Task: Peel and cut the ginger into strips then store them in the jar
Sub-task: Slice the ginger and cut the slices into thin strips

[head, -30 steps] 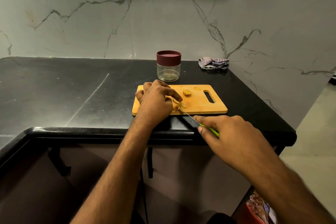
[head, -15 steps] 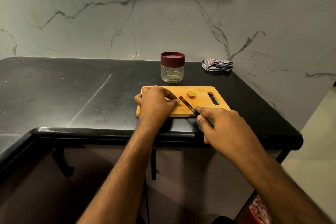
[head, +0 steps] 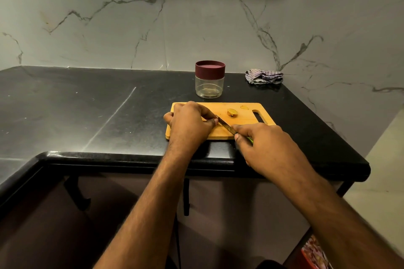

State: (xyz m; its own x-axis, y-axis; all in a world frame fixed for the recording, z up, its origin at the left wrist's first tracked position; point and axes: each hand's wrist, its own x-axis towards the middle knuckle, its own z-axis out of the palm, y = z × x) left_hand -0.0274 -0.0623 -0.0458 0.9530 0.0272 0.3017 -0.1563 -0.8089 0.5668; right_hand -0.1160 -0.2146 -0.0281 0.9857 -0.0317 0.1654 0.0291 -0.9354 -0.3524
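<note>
A wooden cutting board [head: 244, 121] lies on the black counter near its front edge. My left hand [head: 190, 125] sits curled over the board's left part, fingertips pinching a ginger piece that is hidden beneath them. My right hand [head: 262, 146] grips a green-handled knife [head: 225, 125], its blade slanting up-left to touch my left fingertips. A loose ginger chunk [head: 232, 112] and a small peel scrap [head: 244, 107] rest on the board's far side. The clear jar [head: 209, 79] with a maroon lid stands closed just behind the board.
A crumpled striped cloth [head: 263, 76] lies at the back right by the marble wall. The counter's right edge [head: 341, 135] drops off close to the board. Two wall sockets are mounted above. A red container [head: 314, 255] shows below at lower right.
My right hand moved forward and left, bringing the knife blade from the board's front edge up against my left fingertips. My left hand stayed curled on the ginger piece.
</note>
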